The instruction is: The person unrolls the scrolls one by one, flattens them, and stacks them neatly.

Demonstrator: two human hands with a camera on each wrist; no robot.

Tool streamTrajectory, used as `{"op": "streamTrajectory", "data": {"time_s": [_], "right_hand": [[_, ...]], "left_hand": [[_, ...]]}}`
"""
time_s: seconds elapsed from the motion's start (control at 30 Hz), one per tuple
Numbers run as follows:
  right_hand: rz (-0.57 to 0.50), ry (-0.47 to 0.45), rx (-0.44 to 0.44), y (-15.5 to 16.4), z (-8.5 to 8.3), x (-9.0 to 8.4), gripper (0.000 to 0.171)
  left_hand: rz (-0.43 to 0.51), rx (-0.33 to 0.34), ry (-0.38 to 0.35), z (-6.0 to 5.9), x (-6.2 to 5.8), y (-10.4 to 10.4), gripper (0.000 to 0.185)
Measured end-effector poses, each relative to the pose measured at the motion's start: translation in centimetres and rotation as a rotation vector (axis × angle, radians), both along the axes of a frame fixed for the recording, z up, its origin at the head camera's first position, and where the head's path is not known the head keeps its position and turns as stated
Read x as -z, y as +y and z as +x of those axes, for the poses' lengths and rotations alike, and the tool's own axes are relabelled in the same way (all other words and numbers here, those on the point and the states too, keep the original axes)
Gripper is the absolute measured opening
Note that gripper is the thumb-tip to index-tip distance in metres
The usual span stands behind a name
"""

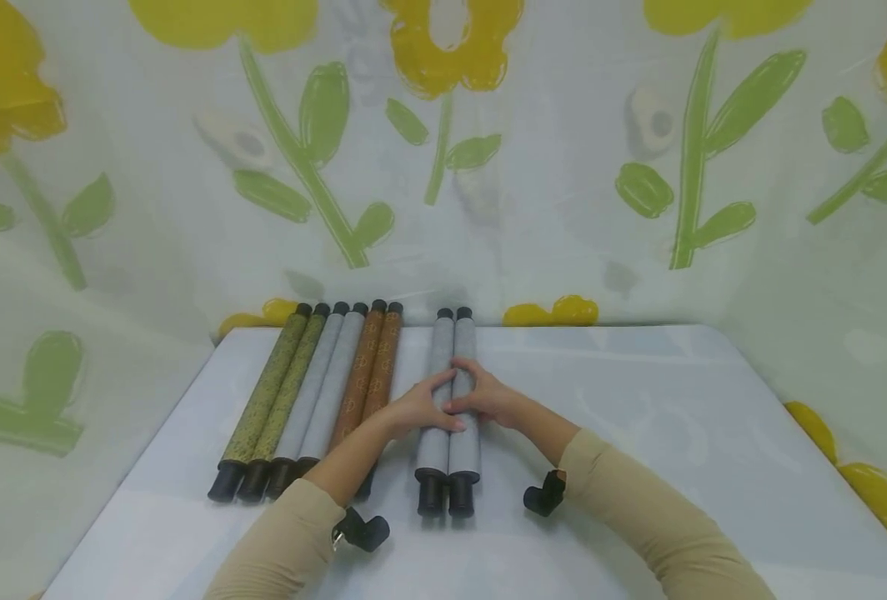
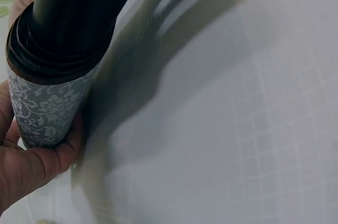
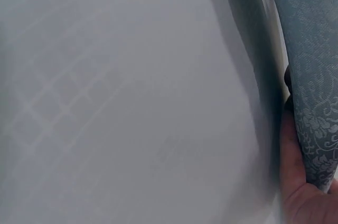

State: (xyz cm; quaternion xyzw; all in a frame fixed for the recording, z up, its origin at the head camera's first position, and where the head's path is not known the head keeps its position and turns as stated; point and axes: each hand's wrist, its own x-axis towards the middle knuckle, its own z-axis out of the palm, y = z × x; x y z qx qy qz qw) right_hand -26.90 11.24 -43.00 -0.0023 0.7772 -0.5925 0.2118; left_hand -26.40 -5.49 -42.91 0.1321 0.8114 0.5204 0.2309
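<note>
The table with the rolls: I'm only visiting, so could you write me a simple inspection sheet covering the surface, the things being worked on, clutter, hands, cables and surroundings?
Surface: white table, with soft shadows and faint light patterns.
Job's things: two paired gray rolls with black ends, lying side by side.
Clutter: nothing seen beyond six more rolls in a row to the left: two green-gold rolls, two other gray rolls, two brown rolls.
Hands: left hand and right hand both grip the paired rolls; a black device sits at each wrist.
Cables: nothing seen.
Surroundings: white backdrop printed with yellow flowers and green leaves.
</note>
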Motion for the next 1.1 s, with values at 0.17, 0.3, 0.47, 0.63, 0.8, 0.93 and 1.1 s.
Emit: {"op": "streamTrajectory", "data": {"time_s": [0.17,0.3,0.47,0.63,0.8,0.93,1.1], "right_hand": [[0.001,0.007,-0.001,0.6,0.3,0.0,0.087],[0.021,-0.001,0.0,1.1,0.5,-0.1,0.087],[0.05,-0.022,0.005,2.2,0.7,-0.6,0.086],[0.06,-0.019,-0.009,3.3,0.9,-0.9,0.087],[0.085,0.011,-0.015,4.5,1.2,-1.4,0.087],[0.12,0.036,-0.018,5.5,1.4,-1.6,0.087],[0.145,0.071,-0.028,6.9,1.3,-1.8,0.088]], "left_hand": [[0.024,0.024,0.008,0.0,0.1,0.5,0.097],[0.031,0.058,0.021,0.2,0.0,0.9,0.097],[0.051,0.08,0.014,0.3,-0.3,1.8,0.095],[0.045,0.097,0.021,0.4,-0.5,2.7,0.096],[0.015,0.104,0.057,0.5,-0.7,3.7,0.096],[-0.011,0.108,0.072,0.5,-0.8,4.7,0.097],[-0.02,0.088,0.083,0.5,-0.6,6.1,0.097]]}}
